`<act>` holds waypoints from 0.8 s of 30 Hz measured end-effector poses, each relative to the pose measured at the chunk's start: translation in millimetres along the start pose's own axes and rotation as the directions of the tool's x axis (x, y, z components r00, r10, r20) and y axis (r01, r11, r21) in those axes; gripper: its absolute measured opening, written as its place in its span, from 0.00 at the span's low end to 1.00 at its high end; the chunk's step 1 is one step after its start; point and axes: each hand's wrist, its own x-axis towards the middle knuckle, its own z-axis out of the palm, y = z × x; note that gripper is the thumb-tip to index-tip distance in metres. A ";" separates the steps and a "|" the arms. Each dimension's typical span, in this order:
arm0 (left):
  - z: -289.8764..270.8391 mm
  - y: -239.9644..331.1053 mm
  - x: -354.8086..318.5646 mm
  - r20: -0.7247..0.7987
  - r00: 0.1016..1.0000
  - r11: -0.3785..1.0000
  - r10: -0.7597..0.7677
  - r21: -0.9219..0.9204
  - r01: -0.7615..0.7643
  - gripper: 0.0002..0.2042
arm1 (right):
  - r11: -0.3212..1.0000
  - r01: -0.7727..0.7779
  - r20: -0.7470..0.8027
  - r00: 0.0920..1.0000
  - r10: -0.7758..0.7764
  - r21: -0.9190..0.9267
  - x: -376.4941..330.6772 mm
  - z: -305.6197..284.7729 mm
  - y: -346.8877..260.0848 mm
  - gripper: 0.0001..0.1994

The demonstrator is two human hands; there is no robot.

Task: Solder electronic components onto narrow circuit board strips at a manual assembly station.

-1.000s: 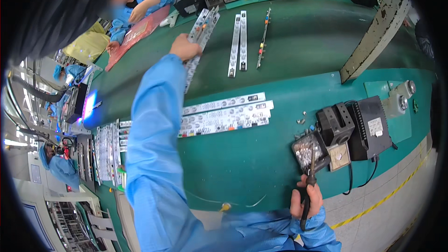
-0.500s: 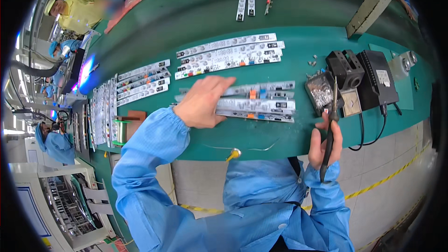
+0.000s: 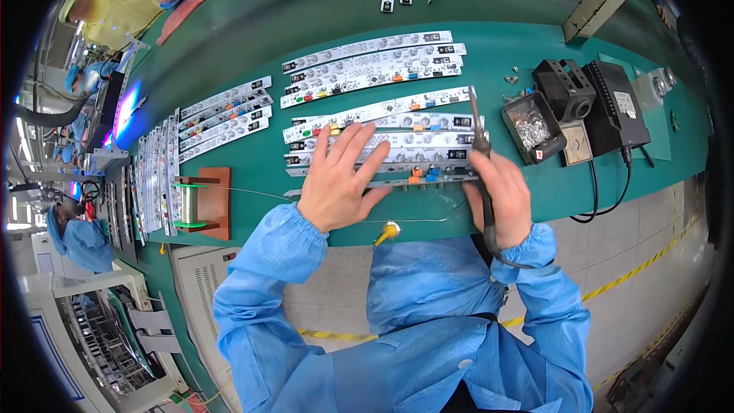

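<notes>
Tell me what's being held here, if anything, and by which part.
The right grip holds a soldering iron by its dark handle. The left grip lies spread over circuit board strips; whether it holds any cannot be told.

Free mat [image 3: 547, 190] in front of tray [image 3: 547, 156], black holder [image 3: 564, 93] and box [image 3: 615, 107] blocking its right, spool [image 3: 188, 204] obstructing left

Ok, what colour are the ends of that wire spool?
Both ends of the spool are bright green; they show best in the head view.
</notes>
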 end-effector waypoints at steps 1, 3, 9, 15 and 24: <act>5.4 -1.3 2.1 -0.030 1.000 0.999 0.001 0.046 0.000 0.30 | 0.999 -0.012 -0.019 1.000 0.011 -0.039 3.8 2.8 2.7 0.27; 10.5 3.1 10.6 -0.073 0.997 0.999 -0.019 0.042 0.022 0.28 | 0.998 -0.041 -0.061 0.997 0.037 -0.057 14.8 7.9 8.3 0.26; 3.2 -7.8 11.8 -0.197 0.978 0.988 -0.067 -0.150 0.037 0.20 | 0.998 -0.035 -0.054 0.998 0.032 -0.056 4.0 -0.4 1.8 0.30; -12.0 -35.1 26.1 -0.153 0.980 0.992 -0.129 -0.029 0.126 0.14 | 0.985 -0.158 -0.105 0.981 0.165 0.074 8.5 -6.2 3.0 0.29; -6.7 -45.6 38.8 -0.024 0.994 0.968 -0.104 -0.231 0.096 0.08 | 0.973 -0.224 -0.078 0.971 0.227 0.051 51.9 10.8 14.7 0.30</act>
